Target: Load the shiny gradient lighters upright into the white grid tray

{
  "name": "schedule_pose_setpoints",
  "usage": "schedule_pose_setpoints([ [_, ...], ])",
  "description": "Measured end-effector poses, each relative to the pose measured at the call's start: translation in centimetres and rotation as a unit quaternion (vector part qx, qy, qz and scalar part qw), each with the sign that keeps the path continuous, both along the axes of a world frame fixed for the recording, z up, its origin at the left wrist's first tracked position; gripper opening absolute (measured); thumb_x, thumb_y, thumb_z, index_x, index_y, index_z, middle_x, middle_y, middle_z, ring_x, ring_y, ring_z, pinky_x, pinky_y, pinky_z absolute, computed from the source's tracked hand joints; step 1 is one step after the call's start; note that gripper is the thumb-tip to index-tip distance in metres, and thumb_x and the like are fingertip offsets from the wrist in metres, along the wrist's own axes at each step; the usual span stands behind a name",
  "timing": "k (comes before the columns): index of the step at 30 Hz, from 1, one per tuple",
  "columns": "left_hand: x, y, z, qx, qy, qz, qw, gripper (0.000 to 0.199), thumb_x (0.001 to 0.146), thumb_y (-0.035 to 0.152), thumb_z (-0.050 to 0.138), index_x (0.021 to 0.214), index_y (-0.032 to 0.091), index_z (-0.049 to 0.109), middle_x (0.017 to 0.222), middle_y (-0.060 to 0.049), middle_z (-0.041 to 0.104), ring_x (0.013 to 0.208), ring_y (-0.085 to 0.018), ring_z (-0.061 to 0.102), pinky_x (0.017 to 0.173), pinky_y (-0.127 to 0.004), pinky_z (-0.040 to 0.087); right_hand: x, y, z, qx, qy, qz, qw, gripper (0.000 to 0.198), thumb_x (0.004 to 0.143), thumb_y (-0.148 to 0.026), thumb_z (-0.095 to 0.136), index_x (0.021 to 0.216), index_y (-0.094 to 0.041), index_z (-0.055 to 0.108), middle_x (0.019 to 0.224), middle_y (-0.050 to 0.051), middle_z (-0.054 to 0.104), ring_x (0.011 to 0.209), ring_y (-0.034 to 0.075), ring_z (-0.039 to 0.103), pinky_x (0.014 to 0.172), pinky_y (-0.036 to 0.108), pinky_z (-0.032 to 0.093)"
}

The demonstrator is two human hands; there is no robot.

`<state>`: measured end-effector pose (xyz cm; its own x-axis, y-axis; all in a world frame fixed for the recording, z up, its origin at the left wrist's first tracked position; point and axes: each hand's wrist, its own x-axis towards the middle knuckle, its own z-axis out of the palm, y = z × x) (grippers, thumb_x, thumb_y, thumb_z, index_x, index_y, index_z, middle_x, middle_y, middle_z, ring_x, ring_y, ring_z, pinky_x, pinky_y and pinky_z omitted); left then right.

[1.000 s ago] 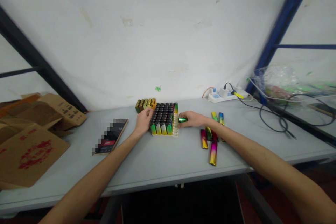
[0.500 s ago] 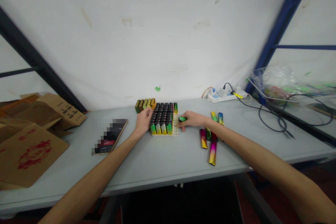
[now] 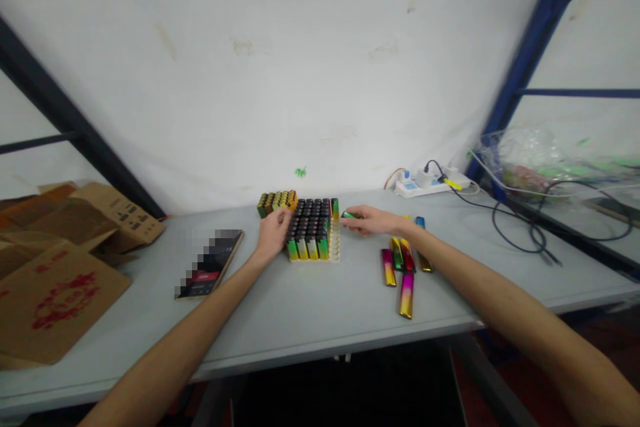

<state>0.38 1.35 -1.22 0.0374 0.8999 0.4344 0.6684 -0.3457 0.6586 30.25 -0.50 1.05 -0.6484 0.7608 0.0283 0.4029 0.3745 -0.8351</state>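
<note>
Standing in a white tray (image 3: pixel 335 245) are rows of black-topped lighters (image 3: pixel 310 220) with shiny coloured bodies; the tray's right column shows bare slots, with a lighter at its far end. My left hand (image 3: pixel 273 232) is closed against the left side of this block, its fingertips partly hidden at the far left corner. Just right of the tray, my right hand (image 3: pixel 367 221) pinches a shiny green lighter (image 3: pixel 350 215), held tilted and apart from the slots. Several loose metallic lighters lie beyond my right wrist, among them a pink and gold one (image 3: pixel 407 295) and a red one (image 3: pixel 407 255).
Behind the tray stands a second block of gold-topped pieces (image 3: pixel 277 202). A dark flat device or box (image 3: pixel 215 267), partly pixelated, lies left. Cardboard boxes (image 3: pixel 65 280) fill the far left. A power strip (image 3: pixel 425 183), black cables (image 3: pixel 533 230) and clear plastic (image 3: pixel 530 157) are at right.
My right hand has lifted slightly up and away from the tray's right column, still holding the green lighter. My left hand stays at the block's left side.
</note>
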Motion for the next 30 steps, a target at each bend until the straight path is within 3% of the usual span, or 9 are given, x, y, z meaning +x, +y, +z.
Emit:
schedule_pose_setpoints([
  [7, 0.1, -0.2, 0.1, 0.002, -0.002, -0.023, 1.0, 0.032, 0.088, 0.044, 0.045, 0.077, 0.019, 0.061, 0.078, -0.002, 0.069, 0.077, -0.018, 0.062, 0.074, -0.025, 0.045, -0.4, -1.0, 0.8, -0.027, 0.133, 0.018, 0.991, 0.043, 0.096, -0.063, 0.053, 0.091, -0.021, 0.052, 0.078, -0.002, 0.051, 0.069, 0.013, 0.051, 0.063, 0.027, 0.047],
  [11, -0.1, -0.2, 0.1, 0.0, 0.015, -0.03, 0.999, 0.033, 0.09, 0.045, 0.045, 0.079, 0.019, 0.062, 0.07, -0.001, 0.065, 0.07, -0.018, 0.06, 0.068, -0.025, 0.043, -1.0, -1.5, 0.8, -0.049, 0.135, -0.031, 0.989, 0.045, 0.093, -0.069, 0.053, 0.092, -0.024, 0.046, 0.069, -0.007, 0.037, 0.054, 0.009, 0.033, 0.046, 0.022, 0.032],
  [15, -0.5, 0.1, 0.0, 0.01, 0.062, -0.022, 0.998, 0.03, 0.089, 0.038, 0.044, 0.073, 0.019, 0.061, 0.067, -0.001, 0.062, 0.066, -0.016, 0.056, 0.066, -0.026, 0.04, -1.8, -1.1, 0.3, 0.038, 0.132, -0.123, 0.983, 0.055, 0.091, -0.077, 0.044, 0.079, -0.023, 0.042, 0.063, -0.007, 0.032, 0.054, 0.01, 0.03, 0.046, 0.024, 0.027],
  [20, -0.8, 0.4, -0.3, -0.01, 0.089, -0.022, 0.996, 0.029, 0.088, 0.038, 0.048, 0.068, 0.02, 0.057, 0.063, -0.001, 0.059, 0.061, -0.016, 0.053, 0.061, -0.027, 0.036, -2.5, -1.1, -0.3, 0.179, 0.107, -0.252, 0.945, 0.06, 0.091, -0.075, 0.042, 0.063, -0.023, 0.031, 0.061, -0.004, 0.028, 0.059, 0.011, 0.03, 0.055, 0.028, 0.024],
  [25, -0.8, 0.7, -0.8, -0.023, 0.091, -0.037, 0.995, 0.03, 0.089, 0.04, 0.049, 0.067, 0.02, 0.057, 0.061, -0.002, 0.058, 0.059, -0.017, 0.054, 0.058, -0.027, 0.035, -2.5, -1.2, -0.4, 0.208, 0.058, -0.308, 0.926, 0.053, 0.088, -0.064, 0.043, 0.06, -0.024, 0.026, 0.061, -0.003, 0.024, 0.059, 0.011, 0.026, 0.057, 0.029, 0.02],
  [30, -0.9, 0.7, -0.8, -0.025, 0.08, -0.052, 0.995, 0.028, 0.089, 0.038, 0.051, 0.07, 0.019, 0.061, 0.063, -0.002, 0.061, 0.06, -0.017, 0.057, 0.06, -0.027, 0.037, -2.6, -1.0, -0.3, 0.224, 0.035, -0.306, 0.925, 0.041, 0.086, -0.05, 0.042, 0.058, -0.023, 0.028, 0.061, -0.002, 0.026, 0.058, 0.011, 0.028, 0.057, 0.029, 0.02],
])
